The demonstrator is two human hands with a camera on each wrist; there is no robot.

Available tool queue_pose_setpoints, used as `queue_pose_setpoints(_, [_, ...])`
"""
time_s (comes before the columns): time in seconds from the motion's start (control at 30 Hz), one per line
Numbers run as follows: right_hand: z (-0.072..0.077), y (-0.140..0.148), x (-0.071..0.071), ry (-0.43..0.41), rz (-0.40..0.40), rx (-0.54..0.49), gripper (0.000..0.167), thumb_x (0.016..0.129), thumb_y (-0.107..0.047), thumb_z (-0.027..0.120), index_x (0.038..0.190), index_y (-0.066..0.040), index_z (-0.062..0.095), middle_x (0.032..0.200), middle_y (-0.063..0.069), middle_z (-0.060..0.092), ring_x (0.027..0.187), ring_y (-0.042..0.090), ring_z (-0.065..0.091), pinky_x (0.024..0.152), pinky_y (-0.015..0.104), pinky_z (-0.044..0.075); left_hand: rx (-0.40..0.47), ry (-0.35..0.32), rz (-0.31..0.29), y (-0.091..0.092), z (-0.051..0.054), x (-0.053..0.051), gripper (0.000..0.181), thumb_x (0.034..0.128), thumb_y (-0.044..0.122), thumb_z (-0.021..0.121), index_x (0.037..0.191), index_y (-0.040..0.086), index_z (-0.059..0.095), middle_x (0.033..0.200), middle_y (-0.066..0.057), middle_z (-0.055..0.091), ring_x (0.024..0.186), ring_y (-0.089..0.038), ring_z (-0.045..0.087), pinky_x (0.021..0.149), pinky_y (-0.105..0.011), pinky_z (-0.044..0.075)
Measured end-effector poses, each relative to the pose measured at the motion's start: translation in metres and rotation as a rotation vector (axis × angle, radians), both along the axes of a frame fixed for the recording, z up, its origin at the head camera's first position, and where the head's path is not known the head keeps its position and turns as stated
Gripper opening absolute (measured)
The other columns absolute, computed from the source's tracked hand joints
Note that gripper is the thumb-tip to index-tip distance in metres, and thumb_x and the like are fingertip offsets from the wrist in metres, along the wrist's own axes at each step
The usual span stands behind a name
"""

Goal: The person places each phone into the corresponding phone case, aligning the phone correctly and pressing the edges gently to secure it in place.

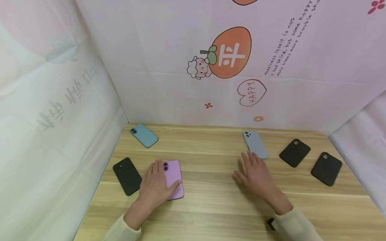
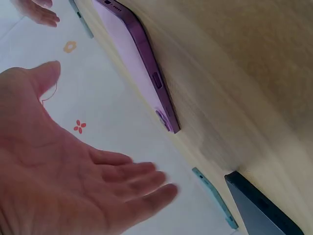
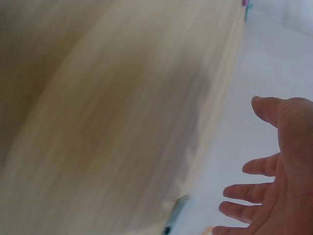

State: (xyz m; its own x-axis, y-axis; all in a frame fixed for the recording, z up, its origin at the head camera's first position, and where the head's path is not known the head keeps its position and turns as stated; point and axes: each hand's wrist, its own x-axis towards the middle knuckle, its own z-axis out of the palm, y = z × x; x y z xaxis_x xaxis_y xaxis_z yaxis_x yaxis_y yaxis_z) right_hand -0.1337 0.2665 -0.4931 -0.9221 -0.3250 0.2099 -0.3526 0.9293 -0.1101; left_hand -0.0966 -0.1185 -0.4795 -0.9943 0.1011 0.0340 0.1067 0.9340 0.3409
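Observation:
My left hand [image 1: 155, 182] hovers above a purple phone [image 1: 173, 175], its thumb and fingers spread apart. In the left wrist view there is a gap between this hand [image 2: 88, 161] and the purple phone's side [image 2: 151, 68]. A black phone [image 1: 127, 176] lies just left of that hand, camera side up. My right hand [image 1: 257, 174] is over the wooden table with relaxed, spread fingers and nothing in them. Its fingertips are nearest a pale blue-grey phone [image 1: 256, 144], partly behind them in the head view. The right wrist view shows the same hand [image 3: 288, 176] holding nothing.
A light blue phone [image 1: 144, 135] lies at the table's back left corner. Two black phone-shaped pieces [image 1: 295, 153], each with a camera area at one corner, lie to the right. Printed white cloth [image 1: 169, 97] rises along the back edge of the wooden table [image 1: 211, 187].

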Motion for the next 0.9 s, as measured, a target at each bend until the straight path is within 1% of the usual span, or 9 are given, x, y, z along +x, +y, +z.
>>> queue_pose_setpoints(0.13, [-0.005,0.017,-0.016,0.048,-0.008,-0.032,0.073,0.099,-0.033,0.075,0.147,0.014,0.046,0.145,0.042,0.050,0.134,0.058,0.048,0.111,0.070,0.041,-0.011,-0.056,0.055,0.002,-0.001,0.000,0.105,0.0933,0.067,0.068,0.153,-0.015,0.039,0.151,-0.036,0.045,0.139,-0.049,0.046,0.111,-0.058,0.048])
queue_pose_setpoints(0.23, [-0.007,0.030,-0.029,0.102,-0.017,-0.040,0.072,0.095,-0.028,0.080,0.142,0.017,0.049,0.138,0.044,0.054,0.127,0.060,0.053,0.104,0.071,0.046,-0.033,-0.091,0.064,0.004,-0.004,0.000,0.107,0.0928,0.070,0.066,0.151,-0.016,0.040,0.149,-0.036,0.046,0.137,-0.050,0.047,0.108,-0.058,0.051])
queue_pose_setpoints(0.3, [-0.007,0.038,-0.038,0.104,-0.029,-0.049,0.071,0.094,-0.027,0.081,0.140,0.018,0.050,0.135,0.045,0.054,0.124,0.061,0.054,0.100,0.073,0.048,-0.052,-0.107,0.062,0.004,-0.006,-0.001,0.109,0.0923,0.072,0.066,0.149,-0.018,0.042,0.146,-0.036,0.047,0.134,-0.049,0.049,0.106,-0.057,0.052])
queue_pose_setpoints(0.37, [-0.006,0.044,-0.047,0.062,-0.050,-0.062,0.071,0.097,-0.028,0.079,0.140,0.019,0.049,0.136,0.047,0.052,0.123,0.063,0.053,0.096,0.075,0.048,-0.065,-0.115,0.060,0.005,-0.008,-0.001,0.110,0.0916,0.073,0.066,0.146,-0.021,0.043,0.143,-0.036,0.049,0.130,-0.047,0.051,0.101,-0.056,0.055])
queue_pose_setpoints(0.47, [-0.005,0.050,-0.059,-0.045,-0.094,-0.081,0.071,0.103,-0.031,0.071,0.144,0.020,0.043,0.141,0.048,0.046,0.126,0.065,0.048,0.097,0.076,0.046,-0.081,-0.121,0.056,0.007,-0.011,-0.003,0.112,0.0906,0.075,0.065,0.140,-0.023,0.046,0.135,-0.035,0.052,0.121,-0.045,0.053,0.094,-0.056,0.058])
queue_pose_setpoints(0.53, [-0.006,0.053,-0.067,-0.110,-0.123,-0.088,0.073,0.106,-0.034,0.066,0.147,0.020,0.039,0.144,0.048,0.042,0.129,0.065,0.044,0.099,0.076,0.044,-0.087,-0.129,0.060,0.007,-0.011,-0.004,0.112,0.0895,0.075,0.067,0.139,-0.023,0.047,0.132,-0.034,0.053,0.117,-0.043,0.053,0.091,-0.056,0.058])
queue_pose_setpoints(0.63, [-0.007,0.054,-0.077,-0.171,-0.158,-0.096,0.077,0.108,-0.039,0.061,0.149,0.020,0.034,0.146,0.049,0.040,0.130,0.065,0.042,0.099,0.076,0.044,-0.103,-0.149,0.071,0.009,-0.012,-0.005,0.113,0.0875,0.076,0.068,0.139,-0.023,0.048,0.127,-0.031,0.053,0.114,-0.041,0.053,0.090,-0.055,0.059])
queue_pose_setpoints(0.73, [-0.009,0.053,-0.084,-0.200,-0.187,-0.116,0.076,0.108,-0.040,0.059,0.147,0.020,0.035,0.143,0.050,0.041,0.125,0.065,0.044,0.095,0.075,0.045,-0.110,-0.160,0.080,0.011,-0.014,-0.006,0.114,0.0857,0.077,0.070,0.138,-0.022,0.048,0.127,-0.030,0.053,0.113,-0.040,0.053,0.090,-0.055,0.059])
queue_pose_setpoints(0.9, [-0.012,0.052,-0.091,-0.173,-0.218,-0.120,0.067,0.108,-0.038,0.059,0.132,0.022,0.044,0.129,0.051,0.050,0.112,0.066,0.051,0.085,0.073,0.049,-0.106,-0.162,0.075,0.016,-0.015,-0.010,0.115,0.0857,0.076,0.071,0.138,-0.024,0.048,0.134,-0.033,0.050,0.121,-0.044,0.051,0.095,-0.058,0.057])
